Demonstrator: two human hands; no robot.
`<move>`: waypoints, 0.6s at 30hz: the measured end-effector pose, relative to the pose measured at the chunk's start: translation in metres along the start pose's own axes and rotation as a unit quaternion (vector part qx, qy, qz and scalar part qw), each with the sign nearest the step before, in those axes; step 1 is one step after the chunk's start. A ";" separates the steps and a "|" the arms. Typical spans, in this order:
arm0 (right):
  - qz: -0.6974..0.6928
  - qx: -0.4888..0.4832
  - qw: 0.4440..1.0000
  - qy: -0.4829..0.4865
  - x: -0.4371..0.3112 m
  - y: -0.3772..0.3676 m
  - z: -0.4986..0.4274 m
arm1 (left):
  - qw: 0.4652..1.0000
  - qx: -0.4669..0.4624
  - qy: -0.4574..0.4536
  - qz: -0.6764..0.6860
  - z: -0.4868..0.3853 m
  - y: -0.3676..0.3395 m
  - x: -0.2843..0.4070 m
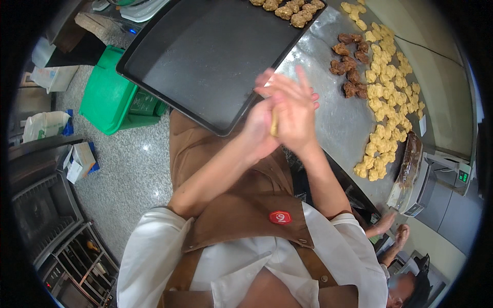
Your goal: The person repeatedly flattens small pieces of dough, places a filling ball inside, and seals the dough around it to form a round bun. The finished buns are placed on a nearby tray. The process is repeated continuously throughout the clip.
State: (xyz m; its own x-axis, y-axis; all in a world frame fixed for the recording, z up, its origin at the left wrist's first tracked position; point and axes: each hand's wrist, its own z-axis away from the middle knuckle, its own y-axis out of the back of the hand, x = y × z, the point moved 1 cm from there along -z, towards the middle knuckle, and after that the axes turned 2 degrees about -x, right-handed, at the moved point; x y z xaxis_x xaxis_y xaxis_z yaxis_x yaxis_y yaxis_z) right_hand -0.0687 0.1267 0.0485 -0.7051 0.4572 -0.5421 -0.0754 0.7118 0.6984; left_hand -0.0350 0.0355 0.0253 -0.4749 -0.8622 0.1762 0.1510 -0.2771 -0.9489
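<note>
My left hand (260, 123) and my right hand (294, 119) are pressed palm to palm over the near corner of a black baking tray (200, 65). Between the palms shows a piece of pale yellow dough (274, 122), mostly hidden. The fingers are extended and blurred. Several lumpy brown dough balls (301, 18) sit at the tray's far right corner. To the right, on the metal worktop (327, 119), lie dark brown dough lumps (348, 63) in a loose group, and beyond them many pale yellow dough lumps (385, 96).
A brown slab in clear wrap (410, 161) lies beside a scale (420, 188) on the right. Another person's hands (393, 227) are at the lower right. A green lidded bin (106, 92) stands on the floor left of the tray; racks (81, 265) stand lower left.
</note>
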 end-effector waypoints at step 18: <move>0.041 0.121 0.992 -0.017 -0.011 -0.043 -0.011 | 0.992 0.102 -0.078 -0.003 0.022 0.019 0.007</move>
State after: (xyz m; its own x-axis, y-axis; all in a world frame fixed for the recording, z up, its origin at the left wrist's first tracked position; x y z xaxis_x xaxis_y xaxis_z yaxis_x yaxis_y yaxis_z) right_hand -0.0652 0.0851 0.0291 -0.6766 0.5339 -0.5071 0.1560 0.7769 0.6100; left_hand -0.0166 0.0148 0.0139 -0.3391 -0.9107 0.2357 0.3283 -0.3494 -0.8776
